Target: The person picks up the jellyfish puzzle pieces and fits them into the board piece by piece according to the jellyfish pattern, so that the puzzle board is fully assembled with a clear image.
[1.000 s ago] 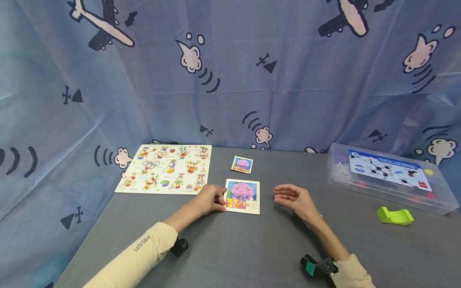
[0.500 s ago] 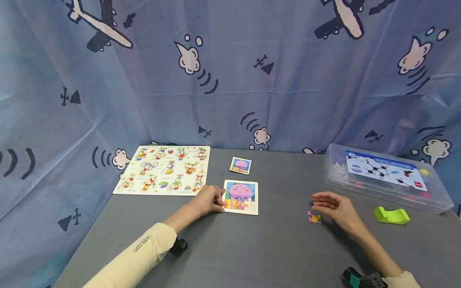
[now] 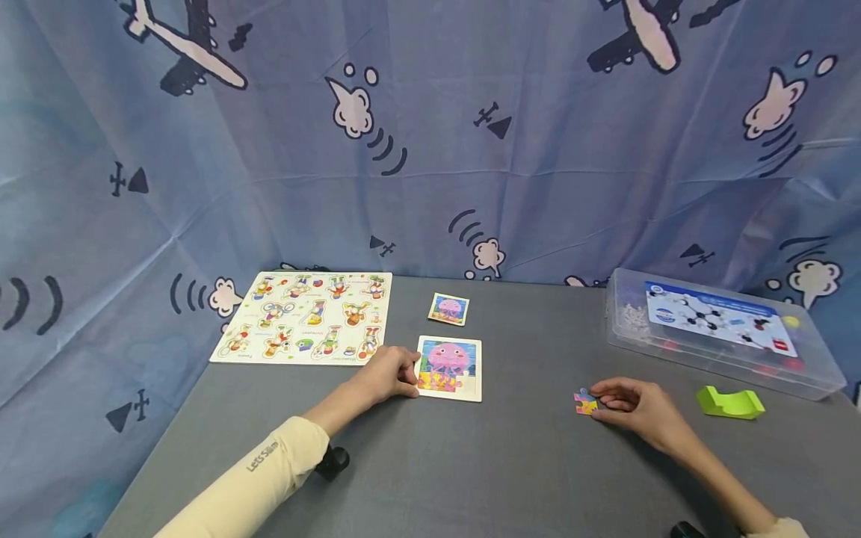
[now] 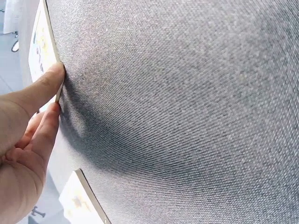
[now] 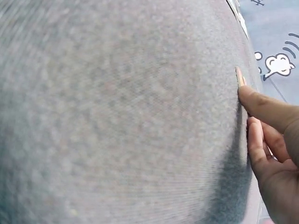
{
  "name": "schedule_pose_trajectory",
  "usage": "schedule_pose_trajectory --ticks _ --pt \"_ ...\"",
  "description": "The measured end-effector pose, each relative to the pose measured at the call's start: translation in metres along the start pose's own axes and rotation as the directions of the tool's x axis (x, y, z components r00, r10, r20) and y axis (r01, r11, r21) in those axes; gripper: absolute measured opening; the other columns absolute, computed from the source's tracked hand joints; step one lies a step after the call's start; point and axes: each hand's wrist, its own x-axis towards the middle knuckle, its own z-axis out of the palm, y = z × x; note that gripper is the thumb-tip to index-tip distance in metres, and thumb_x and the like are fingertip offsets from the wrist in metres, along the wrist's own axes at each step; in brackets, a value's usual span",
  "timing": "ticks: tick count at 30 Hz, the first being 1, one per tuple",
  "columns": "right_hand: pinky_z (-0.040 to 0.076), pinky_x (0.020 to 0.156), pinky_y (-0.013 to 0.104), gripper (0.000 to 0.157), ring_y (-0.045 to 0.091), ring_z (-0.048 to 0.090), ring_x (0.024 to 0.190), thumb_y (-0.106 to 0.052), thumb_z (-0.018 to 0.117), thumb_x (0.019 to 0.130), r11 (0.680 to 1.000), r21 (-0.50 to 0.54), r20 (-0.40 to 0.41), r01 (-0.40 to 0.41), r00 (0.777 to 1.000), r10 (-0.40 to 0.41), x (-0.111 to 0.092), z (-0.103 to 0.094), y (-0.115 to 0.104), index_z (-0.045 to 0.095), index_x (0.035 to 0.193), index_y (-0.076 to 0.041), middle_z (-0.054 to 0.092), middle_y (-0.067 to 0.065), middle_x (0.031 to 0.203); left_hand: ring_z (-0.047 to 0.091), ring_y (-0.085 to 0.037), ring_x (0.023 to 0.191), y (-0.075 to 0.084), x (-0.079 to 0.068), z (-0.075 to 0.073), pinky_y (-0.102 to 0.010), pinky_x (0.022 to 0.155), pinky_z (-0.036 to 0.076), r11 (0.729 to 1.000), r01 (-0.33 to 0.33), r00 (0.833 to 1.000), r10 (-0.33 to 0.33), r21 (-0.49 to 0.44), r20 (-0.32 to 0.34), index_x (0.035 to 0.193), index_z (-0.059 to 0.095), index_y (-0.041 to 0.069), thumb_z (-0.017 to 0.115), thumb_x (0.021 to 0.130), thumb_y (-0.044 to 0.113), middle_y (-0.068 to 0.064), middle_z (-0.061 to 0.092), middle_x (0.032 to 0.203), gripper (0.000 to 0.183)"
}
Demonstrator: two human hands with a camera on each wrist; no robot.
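A small square jigsaw puzzle [image 3: 449,368] with a pink jellyfish picture lies in its pale frame at mid-table; its lower right corner shows bare board. My left hand [image 3: 390,373] grips the frame's left edge, thumb and fingertips close together on it in the left wrist view. Further right, my right hand [image 3: 642,409] has thumb and index finger at the right side of a loose jigsaw piece [image 3: 584,402], coloured pink, yellow and blue. From the right wrist view, the piece shows as a thin edge [image 5: 239,77] at the thumb tip.
Behind the puzzle lies a small jellyfish picture card [image 3: 449,309]. A large board [image 3: 303,317] with animal figures is at the left. On the right are a clear plastic box [image 3: 726,329] with a blue label and a green curved block [image 3: 730,403]. A patterned curtain [image 3: 430,149] hangs behind.
My right hand has moved right, away from the puzzle, to the loose piece, and its thumb and finger have closed on it. My left hand stays at the frame.
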Motion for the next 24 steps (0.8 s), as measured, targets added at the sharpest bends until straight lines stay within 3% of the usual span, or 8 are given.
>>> schedule_pose_trajectory --ticks 6,13,19,24 --pt "0.052 0.062 0.019 0.029 0.001 0.066 0.075 0.007 0.076 0.074 1.000 -0.001 0.007 -0.009 1.000 0.009 0.000 0.000 -0.005 0.066 0.101 0.010 0.069 0.022 0.092 0.063 -0.031 0.109 -0.001 -0.001 0.001 -0.028 0.074 0.049 1.000 0.002 1.000 -0.002 0.000 0.004 0.063 0.067 0.005 0.086 0.066 0.005 -0.019 0.067 0.112 0.019" --pt "0.052 0.064 0.019 0.035 0.001 0.067 0.077 0.005 0.076 0.076 0.992 0.071 -0.018 -0.105 0.994 0.106 0.006 0.006 -0.025 0.063 0.107 0.013 0.069 0.022 0.096 0.064 -0.030 0.107 -0.003 0.000 0.002 -0.026 0.073 0.049 1.000 -0.019 1.000 0.019 0.004 -0.007 0.063 0.067 0.006 0.086 0.065 0.005 -0.019 0.068 0.111 0.019" --pt "0.054 0.069 0.023 0.045 0.007 0.069 0.082 0.005 0.075 0.077 0.929 0.276 0.018 -0.245 0.968 0.250 0.013 0.015 -0.039 0.055 0.115 0.021 0.070 0.015 0.101 0.063 -0.031 0.107 -0.004 0.000 0.001 -0.024 0.070 0.048 1.000 -0.019 1.000 0.019 -0.009 -0.006 0.063 0.068 0.005 0.086 0.066 0.005 -0.020 0.067 0.112 0.018" --pt "0.054 0.072 0.025 0.048 0.007 0.069 0.086 0.005 0.074 0.079 0.882 0.360 0.056 -0.305 0.950 0.307 0.019 0.025 -0.048 0.052 0.118 0.021 0.070 0.015 0.105 0.064 -0.031 0.108 -0.004 0.000 0.002 -0.023 0.071 0.048 1.000 -0.026 1.000 0.026 -0.010 -0.010 0.063 0.067 0.005 0.086 0.065 0.005 -0.019 0.068 0.110 0.019"
